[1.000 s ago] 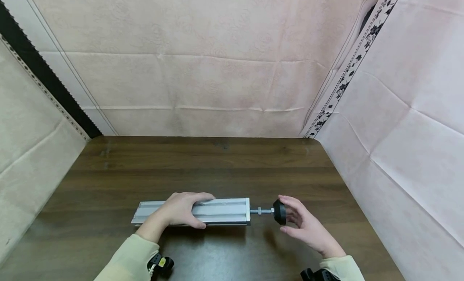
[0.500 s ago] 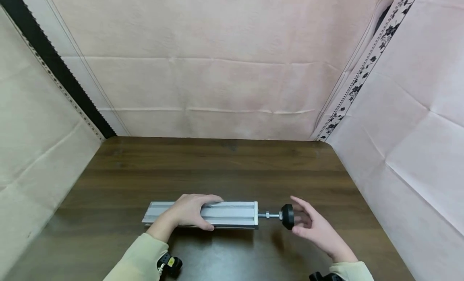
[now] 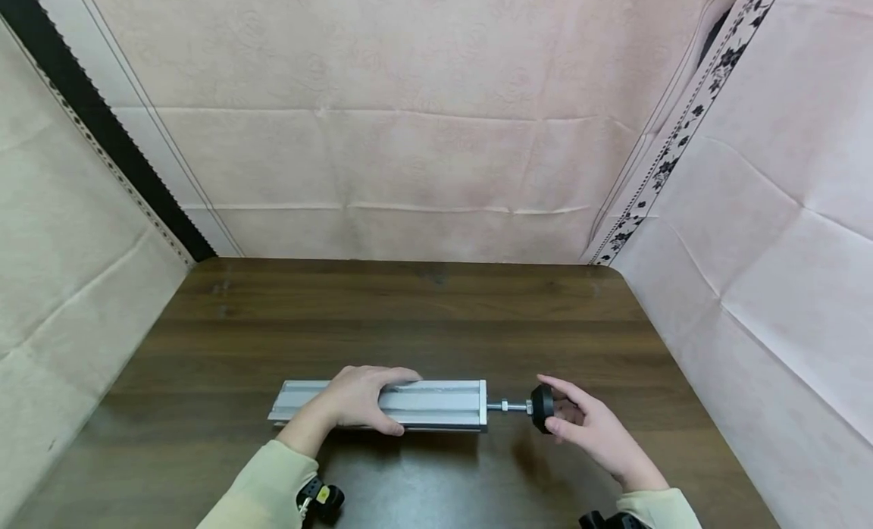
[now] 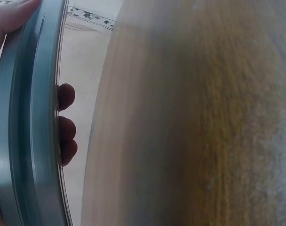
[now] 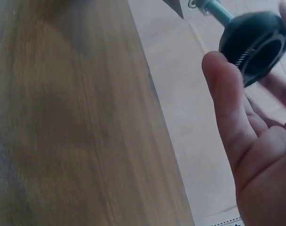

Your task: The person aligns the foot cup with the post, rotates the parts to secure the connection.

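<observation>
My left hand [image 3: 358, 396] grips a silver aluminium profile [image 3: 443, 404] across its middle, thumb on the near side. In the left wrist view, fingertips [image 4: 67, 129] curl round the edge of the grooved profile [image 4: 42, 122]. It is held level above the table. A threaded rod [image 3: 517, 406] with nuts sticks out of the right end plate and carries a round black levelling foot [image 3: 542, 409]. My right hand [image 3: 603, 438] pinches this foot at its rim between thumb and fingers. The right wrist view shows the thumb [image 5: 225, 89] against the hollow black foot [image 5: 253, 44].
A brown wood-grain table [image 3: 409, 324] lies below, with shadows under the profile. Pale cloth [image 3: 382, 158] hangs behind the table and on both sides. A black camera mount [image 3: 320, 499] is strapped to the left wrist, another [image 3: 607, 520] to the right.
The profile first shifted right in the head view along with the whole scene. My right hand's fingers spread off the foot half a second ago and now close on its rim.
</observation>
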Demonstrator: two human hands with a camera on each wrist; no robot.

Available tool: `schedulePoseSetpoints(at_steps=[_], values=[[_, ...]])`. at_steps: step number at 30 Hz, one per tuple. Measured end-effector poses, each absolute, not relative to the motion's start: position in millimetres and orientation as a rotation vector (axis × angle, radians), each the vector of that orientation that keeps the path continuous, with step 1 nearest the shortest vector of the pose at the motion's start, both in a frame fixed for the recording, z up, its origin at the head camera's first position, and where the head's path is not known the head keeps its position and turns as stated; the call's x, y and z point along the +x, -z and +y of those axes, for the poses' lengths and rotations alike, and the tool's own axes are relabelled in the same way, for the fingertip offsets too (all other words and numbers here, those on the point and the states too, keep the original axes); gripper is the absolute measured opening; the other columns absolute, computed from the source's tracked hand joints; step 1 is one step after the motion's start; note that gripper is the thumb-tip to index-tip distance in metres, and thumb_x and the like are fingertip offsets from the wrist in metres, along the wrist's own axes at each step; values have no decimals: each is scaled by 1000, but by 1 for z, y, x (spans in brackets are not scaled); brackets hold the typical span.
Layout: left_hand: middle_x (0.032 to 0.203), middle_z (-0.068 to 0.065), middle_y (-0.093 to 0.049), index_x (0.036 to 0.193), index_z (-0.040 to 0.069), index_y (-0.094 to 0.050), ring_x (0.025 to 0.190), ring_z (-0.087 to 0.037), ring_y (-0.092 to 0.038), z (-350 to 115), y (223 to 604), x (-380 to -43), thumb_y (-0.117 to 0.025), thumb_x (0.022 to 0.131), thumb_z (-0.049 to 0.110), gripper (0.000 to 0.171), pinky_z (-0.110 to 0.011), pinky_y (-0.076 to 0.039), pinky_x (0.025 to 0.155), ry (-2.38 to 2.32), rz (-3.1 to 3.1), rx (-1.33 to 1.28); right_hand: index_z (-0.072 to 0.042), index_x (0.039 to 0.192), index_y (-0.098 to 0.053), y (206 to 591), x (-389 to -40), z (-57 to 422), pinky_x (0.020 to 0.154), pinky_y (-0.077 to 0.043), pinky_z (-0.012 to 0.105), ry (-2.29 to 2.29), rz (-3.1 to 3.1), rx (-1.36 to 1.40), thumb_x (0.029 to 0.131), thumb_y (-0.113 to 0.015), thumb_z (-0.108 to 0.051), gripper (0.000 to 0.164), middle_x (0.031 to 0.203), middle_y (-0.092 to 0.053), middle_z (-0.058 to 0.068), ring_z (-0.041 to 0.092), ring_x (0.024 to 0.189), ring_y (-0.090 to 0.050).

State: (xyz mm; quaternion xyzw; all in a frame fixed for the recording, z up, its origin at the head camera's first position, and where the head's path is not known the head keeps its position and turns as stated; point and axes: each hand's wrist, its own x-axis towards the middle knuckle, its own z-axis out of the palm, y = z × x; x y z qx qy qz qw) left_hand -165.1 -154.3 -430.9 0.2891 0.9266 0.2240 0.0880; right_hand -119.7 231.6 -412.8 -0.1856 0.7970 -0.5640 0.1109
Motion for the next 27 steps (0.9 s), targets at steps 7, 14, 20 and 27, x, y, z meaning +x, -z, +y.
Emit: schedulePoseSetpoints(at_steps=[7,14,20,27], values=[[124,13,-57,131,38,-52,105,-10,-55,-155,429,-164,-73,65,56,72,-46,-37,84,-676,2754,834,-2,139,-39,413,-122,230,65,-51,34,1658,2312,-528,92,-57,-6,51,113,-51,23,21,71,-62],[126,14,-56,131,39,-52,108,-11,-55,-157,428,-164,-73,65,57,72,-48,-35,86,-684,2749,814,-4,144,-27,419,-118,236,83,-47,29,1685,2305,-887,81,-68,5,77,138,-36,12,16,106,-56],[126,15,-55,131,40,-52,107,-10,-55,-157,426,-165,-73,64,57,72,-48,-36,86,-679,2751,814,-9,141,-38,416,-121,237,76,-49,29,1646,2369,-756,84,-68,-3,65,128,-44,4,15,97,-60],[125,15,-56,130,38,-53,104,-9,-55,-155,425,-168,-73,64,57,72,-45,-36,85,-688,2759,822,2,136,-43,412,-130,233,67,-51,33,1631,2360,-568,93,-55,-5,46,116,-53,24,24,77,-62]])
